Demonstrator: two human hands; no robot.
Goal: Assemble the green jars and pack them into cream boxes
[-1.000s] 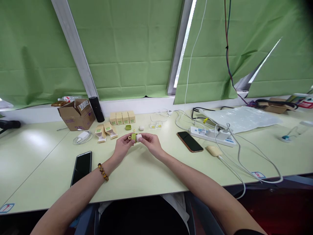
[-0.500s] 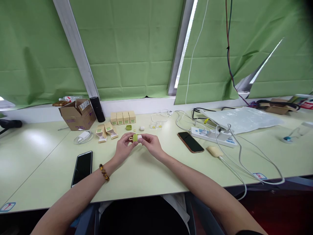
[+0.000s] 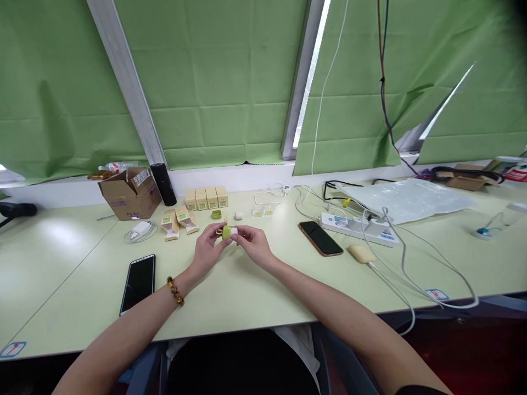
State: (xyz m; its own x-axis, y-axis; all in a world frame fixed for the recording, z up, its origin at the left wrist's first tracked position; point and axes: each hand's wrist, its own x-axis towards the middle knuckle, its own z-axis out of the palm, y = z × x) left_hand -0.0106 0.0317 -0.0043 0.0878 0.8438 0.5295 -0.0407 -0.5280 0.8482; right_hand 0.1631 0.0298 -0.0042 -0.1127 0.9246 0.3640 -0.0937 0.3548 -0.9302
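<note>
Between my hands is a small white earbud case point(image 3: 234, 231), partly inside a green cover point(image 3: 226, 233) with a pale loop on its left side. My left hand point(image 3: 208, 248) grips the green cover from the left. From the right, my right hand point(image 3: 256, 245) pinches the white end with thumb and fingers. Just beyond lie another green cover piece point(image 3: 216, 214), a tiny yellowish piece point(image 3: 225, 219) and a second small white case point(image 3: 238, 216). Two clear little boxes point(image 3: 262, 210) with yellow bits stand farther right.
Several small kraft boxes point(image 3: 206, 198) stand behind two opened boxes point(image 3: 179, 222). A phone point(image 3: 138, 284) lies left, another phone point(image 3: 320, 238) right. Nearby are a power strip point(image 3: 359, 229), a cream mouse-shaped item point(image 3: 361, 254), a coiled cable point(image 3: 140, 231), a cardboard box point(image 3: 130, 195) and a black cylinder point(image 3: 163, 185).
The white case and green cover have turned slightly in my fingers, showing more of the white end. Both hands stay in nearly the same place.
</note>
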